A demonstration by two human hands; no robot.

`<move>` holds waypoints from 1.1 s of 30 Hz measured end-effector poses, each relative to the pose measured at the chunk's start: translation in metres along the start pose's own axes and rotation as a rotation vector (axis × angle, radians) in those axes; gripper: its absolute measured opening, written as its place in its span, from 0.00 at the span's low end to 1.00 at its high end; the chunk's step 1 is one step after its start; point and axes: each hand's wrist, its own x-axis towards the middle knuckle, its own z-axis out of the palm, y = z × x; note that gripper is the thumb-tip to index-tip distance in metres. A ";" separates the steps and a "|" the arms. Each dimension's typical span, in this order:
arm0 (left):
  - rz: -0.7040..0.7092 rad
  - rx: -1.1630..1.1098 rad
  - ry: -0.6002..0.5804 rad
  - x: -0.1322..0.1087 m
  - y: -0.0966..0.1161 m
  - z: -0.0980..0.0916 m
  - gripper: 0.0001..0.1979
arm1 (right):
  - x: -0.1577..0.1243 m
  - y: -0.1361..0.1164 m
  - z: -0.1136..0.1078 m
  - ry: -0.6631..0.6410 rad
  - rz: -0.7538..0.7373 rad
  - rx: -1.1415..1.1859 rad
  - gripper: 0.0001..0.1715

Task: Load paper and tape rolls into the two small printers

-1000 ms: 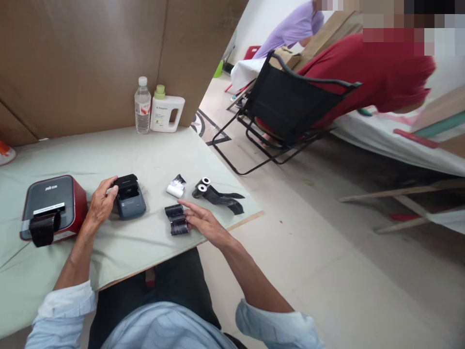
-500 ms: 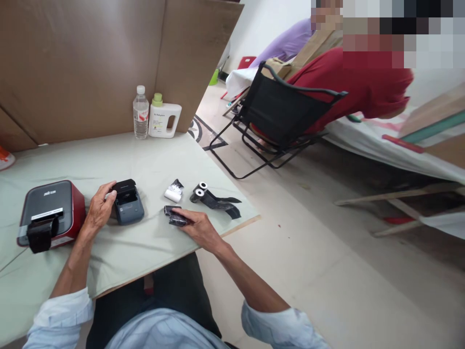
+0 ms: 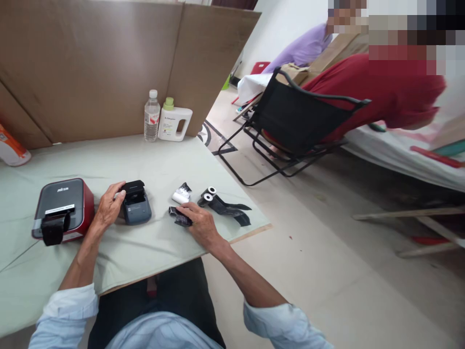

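Note:
My left hand (image 3: pixel 108 209) rests on the left side of a small dark grey printer (image 3: pixel 135 207) whose lid stands open, fingers curled around its edge. On the table to its right, my right hand (image 3: pixel 199 223) closes on a black paper roll (image 3: pixel 179 216). A small white roll (image 3: pixel 181 195) lies just behind that one. Two black rolls with a loose black strip (image 3: pixel 222 205) lie to the right, near the table's corner.
A red and black printer (image 3: pixel 62 210) stands at the left on the green-covered table (image 3: pixel 101 165). A water bottle (image 3: pixel 151 116) and a white jug (image 3: pixel 175 123) stand by the cardboard wall. A black folding chair (image 3: pixel 290 118) and a person in red are at the right.
My right hand went from open fingers beside the black roll to closing over it. My left hand has stayed on the small printer. The view shifted slightly.

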 end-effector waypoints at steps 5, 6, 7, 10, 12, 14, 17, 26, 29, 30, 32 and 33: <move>0.004 -0.014 -0.007 0.000 -0.001 0.000 0.27 | 0.028 -0.026 0.002 0.126 -0.094 0.308 0.19; 0.004 -0.016 -0.008 0.000 -0.001 0.001 0.27 | 0.035 -0.033 0.003 0.150 -0.127 0.337 0.18; 0.006 -0.017 -0.008 0.000 -0.002 0.001 0.27 | 0.042 -0.039 0.005 0.164 -0.163 0.347 0.18; 0.013 -0.023 -0.001 0.000 -0.003 0.001 0.26 | 0.061 -0.052 0.017 0.163 -0.263 0.302 0.21; 0.022 -0.026 0.004 0.000 -0.004 0.002 0.25 | 0.071 -0.055 0.028 0.153 -0.319 0.242 0.23; 0.029 -0.028 0.003 -0.001 -0.004 0.002 0.25 | 0.078 -0.056 0.040 0.137 -0.343 0.173 0.24; 0.020 -0.032 -0.007 -0.001 -0.003 0.002 0.26 | 0.084 -0.057 0.054 0.090 -0.325 0.087 0.24; 0.015 -0.029 0.002 -0.003 -0.001 0.002 0.26 | 0.086 -0.068 0.066 0.077 -0.349 0.045 0.21; 0.006 -0.020 -0.006 -0.002 0.001 0.001 0.27 | 0.086 -0.070 0.066 0.070 -0.330 0.009 0.21; 0.003 -0.020 -0.008 -0.002 0.001 0.001 0.28 | 0.087 -0.071 0.067 0.074 -0.332 -0.011 0.21; -0.002 -0.025 -0.005 -0.001 0.001 0.000 0.30 | 0.090 -0.072 0.068 0.081 -0.346 -0.046 0.20; -0.005 -0.029 0.001 0.000 0.001 0.000 0.31 | 0.091 -0.072 0.068 0.080 -0.353 -0.058 0.19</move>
